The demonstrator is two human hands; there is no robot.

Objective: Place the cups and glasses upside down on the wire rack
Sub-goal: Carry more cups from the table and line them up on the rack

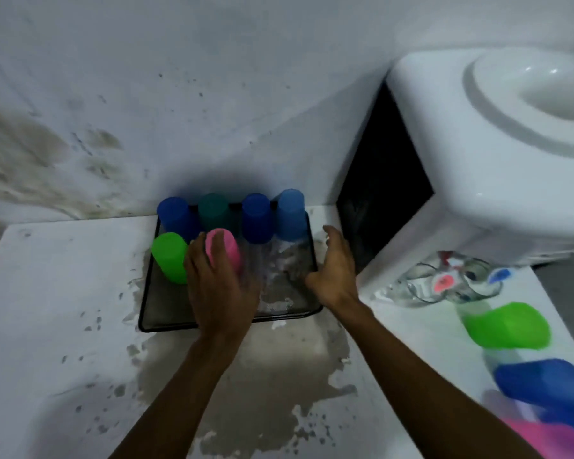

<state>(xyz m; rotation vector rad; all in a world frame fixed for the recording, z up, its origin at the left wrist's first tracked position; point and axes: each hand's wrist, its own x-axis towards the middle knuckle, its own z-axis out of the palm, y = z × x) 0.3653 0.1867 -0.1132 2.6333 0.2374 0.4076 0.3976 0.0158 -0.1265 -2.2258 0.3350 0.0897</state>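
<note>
A black wire-mesh rack with a low rim sits on a white, stained desk against a marked white wall. Six plastic cups stand on it upside down. Along the back row, from left to right, are a dark blue plastic cup, a teal plastic cup, a second dark blue plastic cup and a light blue plastic cup. In front of them, at the rack's left side, stands a bright green plastic cup, and just beside it a pink plastic cup.

The left hand wraps its fingers around the pink cup, grasping it from the near side. The right hand hovers open above the rack's right edge, fingers spread and holding nothing.

To the right, on a lower white surface beside a white water dispenser, lie clear drinking glasses with coloured printed marks, blurred and on their sides. Nearer the camera lie a second green plastic cup, a blue plastic cup and a pink cup at the frame's corner, all blurred.
</note>
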